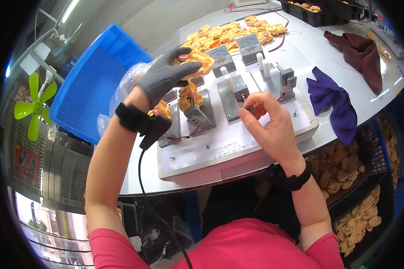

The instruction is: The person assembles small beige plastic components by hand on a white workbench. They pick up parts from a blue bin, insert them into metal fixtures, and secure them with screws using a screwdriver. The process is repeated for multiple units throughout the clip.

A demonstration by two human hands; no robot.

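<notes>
- Gloved fingers (191, 67) of the left hand (161, 76) curl firmly around a yellow piece (204, 62), which hangs above the grey fixtures at the board's left side, seemingly raised to stay clear of the hardware below.
- Bare fingers of the right hand (276, 132) bend with thumb and forefinger just apart, at a small metal fitting (243, 97) on the middle fixture; whether they grip it cannot be told. The missing glove perhaps leaves touch free for so small a part.
- Two more yellow pieces sit at fixtures on the left, one upright (190, 97) against its bracket, another (160, 108) partly hidden by the wrist device; the brackets presumably keep them steady.
- White pegs (265, 68) stand upright on the right-hand fixture, with no piece over them.
- Two dial meters (248, 41) tilt toward the wearer behind the fixtures, likely so that they can be read at a glance.
- Beyond them, a pile of yellow pieces (231, 35) spreads across the worktop (303, 49), apparently kept within reach.
- Left of the worktop stands a blue bin (78, 85); purple cloth (332, 101) lies right of the board (188, 164).
</notes>
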